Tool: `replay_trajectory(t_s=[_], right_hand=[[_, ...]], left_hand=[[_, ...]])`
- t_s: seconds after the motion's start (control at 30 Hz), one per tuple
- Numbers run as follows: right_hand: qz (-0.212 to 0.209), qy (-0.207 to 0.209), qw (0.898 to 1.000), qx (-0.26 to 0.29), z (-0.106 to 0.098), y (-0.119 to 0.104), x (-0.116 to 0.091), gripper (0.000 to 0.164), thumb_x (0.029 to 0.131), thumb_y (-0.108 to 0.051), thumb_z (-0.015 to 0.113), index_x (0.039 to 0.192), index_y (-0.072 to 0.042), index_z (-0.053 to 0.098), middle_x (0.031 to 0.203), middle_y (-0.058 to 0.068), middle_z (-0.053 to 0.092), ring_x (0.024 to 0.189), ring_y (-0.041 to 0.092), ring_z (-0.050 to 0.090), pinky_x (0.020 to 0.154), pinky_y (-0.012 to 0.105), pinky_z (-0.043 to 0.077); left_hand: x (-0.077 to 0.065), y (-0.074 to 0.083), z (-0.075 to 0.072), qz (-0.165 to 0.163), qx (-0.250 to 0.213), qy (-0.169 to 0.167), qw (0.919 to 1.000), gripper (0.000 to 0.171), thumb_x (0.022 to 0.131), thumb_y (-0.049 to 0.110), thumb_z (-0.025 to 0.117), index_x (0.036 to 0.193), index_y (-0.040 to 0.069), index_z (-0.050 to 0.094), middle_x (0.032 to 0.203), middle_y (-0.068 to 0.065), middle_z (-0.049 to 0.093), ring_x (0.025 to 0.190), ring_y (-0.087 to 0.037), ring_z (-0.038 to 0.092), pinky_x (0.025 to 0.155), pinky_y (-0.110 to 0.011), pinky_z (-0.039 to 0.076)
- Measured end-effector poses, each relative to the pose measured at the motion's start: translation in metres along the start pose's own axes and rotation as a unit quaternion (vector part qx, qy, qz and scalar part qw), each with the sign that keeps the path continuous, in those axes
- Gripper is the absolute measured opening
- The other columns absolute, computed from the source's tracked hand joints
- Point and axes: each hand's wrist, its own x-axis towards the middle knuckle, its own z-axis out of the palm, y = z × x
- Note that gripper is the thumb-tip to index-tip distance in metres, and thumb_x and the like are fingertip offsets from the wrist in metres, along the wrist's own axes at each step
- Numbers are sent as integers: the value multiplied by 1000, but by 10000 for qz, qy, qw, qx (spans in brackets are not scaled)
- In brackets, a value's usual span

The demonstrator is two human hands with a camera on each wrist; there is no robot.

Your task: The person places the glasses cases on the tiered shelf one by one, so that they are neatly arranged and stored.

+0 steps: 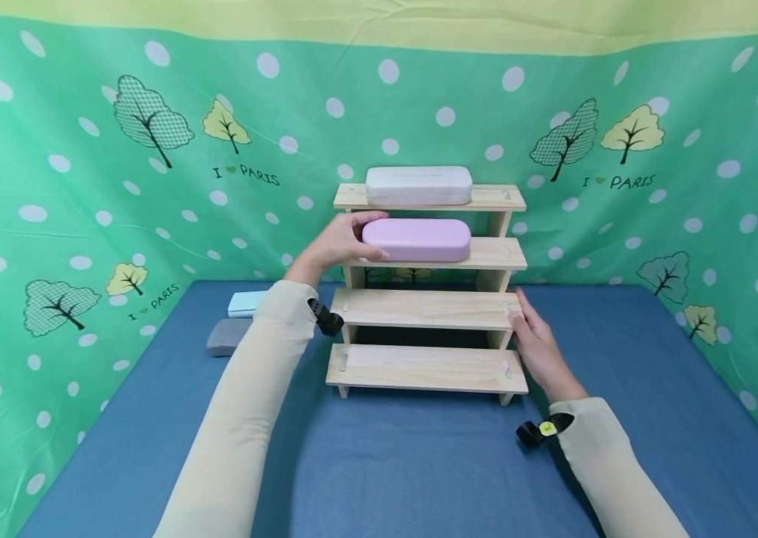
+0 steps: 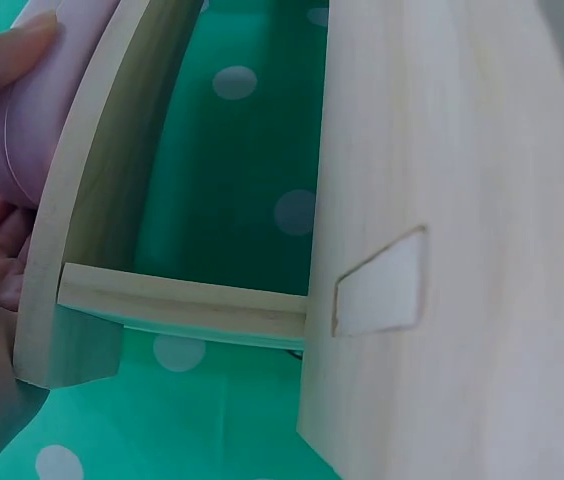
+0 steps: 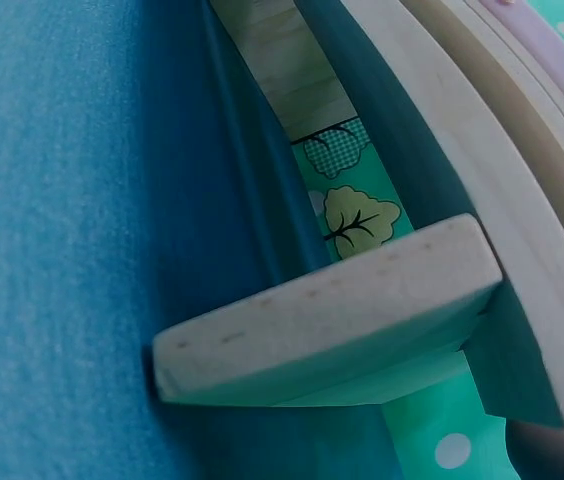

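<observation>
A lilac glasses case lies lengthwise on the second-highest step of a pale wooden four-step rack. My left hand grips its left end, thumb in front and fingers behind; the left wrist view shows the case beside the step's edge. At the rack's right side, my right hand holds the end of the third step down, with the thumb near its front edge. Only a small piece of that hand shows in the right wrist view. On the top step sits a white glasses case.
Left of the rack, a light-blue case and a grey case lie on the blue cloth, partly hidden by my left sleeve. A green dotted curtain hangs behind the rack and along the sides.
</observation>
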Motion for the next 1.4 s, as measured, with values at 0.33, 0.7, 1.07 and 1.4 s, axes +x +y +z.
replay_trajectory(t_s=[0.33,0.7,1.07,1.4], right_hand=[[-47,-29,9999,131,0,0,0,61,102,-38,35,151,-28,2,158,6,0,143,27,5,111,51,14],[-46,1,10000,21,1,0,0,61,101,-39,35,151,-30,2,158,5,0,143,27,5,111,51,14],[-69,-15,9999,82,1,0,0,61,102,-38,35,152,-27,1,158,6,-2,143,27,4,111,51,14],[19,-30,9998,188,0,-1,0,60,102,-38,35,151,-31,2,158,4,0,143,27,7,111,50,15]], left_hand=[[-1,2,-1,81,13,-215,9997,76,73,8,78,140,4,43,129,-15,52,108,-26,52,93,-38,43],[-16,-11,-16,266,-629,-38,9977,73,77,2,75,141,2,40,144,-13,43,131,-23,42,106,-35,34],[-51,-25,-41,426,-650,182,9968,69,80,4,73,141,2,41,142,-14,45,131,-25,42,104,-40,36],[-93,-61,-58,627,-302,703,9951,62,81,7,73,137,3,46,137,-20,48,127,-32,44,106,-49,31]])
